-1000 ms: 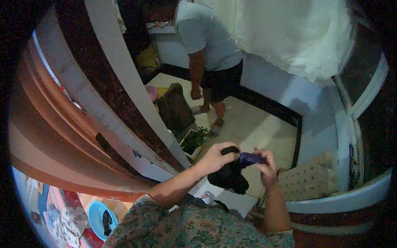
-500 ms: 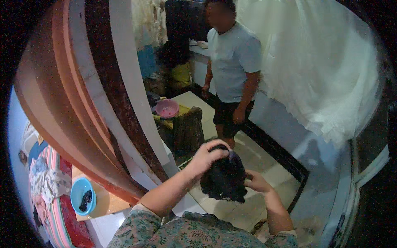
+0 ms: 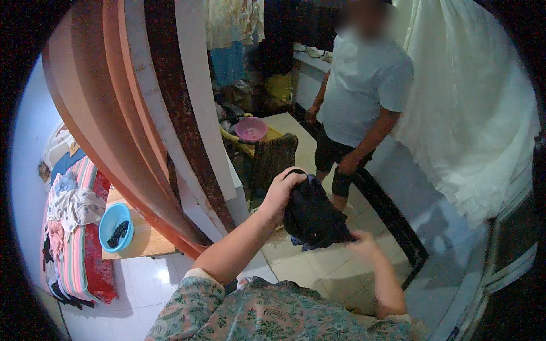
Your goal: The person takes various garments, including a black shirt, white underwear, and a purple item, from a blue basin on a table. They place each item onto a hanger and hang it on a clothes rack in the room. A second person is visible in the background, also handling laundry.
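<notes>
A dark, bunched cloth item, black with a hint of navy along its lower edge, is held up in front of me. My left hand is closed on its upper left edge, thumb toward the top. At the lower right, my right hand pinches a corner and draws it out to a point; those fingers are slightly blurred. Which kind of garment it is, I cannot tell.
A person in a light T-shirt stands ahead, beside a hanging white curtain. A pink basin rests near a chair back. Left, past an orange curtain, a blue basin holds dark cloth on a wooden table.
My right hand has moved right and slightly down, stretching the cloth's corner outward. My left hand still grips the upper edge. The view has shifted, so the person appears farther right.
</notes>
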Available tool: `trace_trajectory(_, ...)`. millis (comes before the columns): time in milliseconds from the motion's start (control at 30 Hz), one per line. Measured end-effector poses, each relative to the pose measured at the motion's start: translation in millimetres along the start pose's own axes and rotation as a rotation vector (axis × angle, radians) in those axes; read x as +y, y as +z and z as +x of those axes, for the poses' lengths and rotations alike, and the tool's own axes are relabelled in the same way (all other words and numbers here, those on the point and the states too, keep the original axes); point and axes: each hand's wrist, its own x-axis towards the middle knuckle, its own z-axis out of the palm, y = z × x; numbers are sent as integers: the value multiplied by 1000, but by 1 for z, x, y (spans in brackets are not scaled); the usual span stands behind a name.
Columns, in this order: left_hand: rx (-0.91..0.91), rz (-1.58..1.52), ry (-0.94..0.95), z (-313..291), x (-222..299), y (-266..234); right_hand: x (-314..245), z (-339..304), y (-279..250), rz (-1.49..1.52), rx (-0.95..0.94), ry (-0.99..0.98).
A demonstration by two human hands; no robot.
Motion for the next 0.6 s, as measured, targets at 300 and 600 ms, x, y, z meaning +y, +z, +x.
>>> trace_trajectory(300, 202, -55, -134, 30, 10, -33, -90, -16, -109, -135, 304, -297)
trace_trajectory(600, 9, 440, 112, 45, -8, -42, -123, 12, -141, 317, 602, -111)
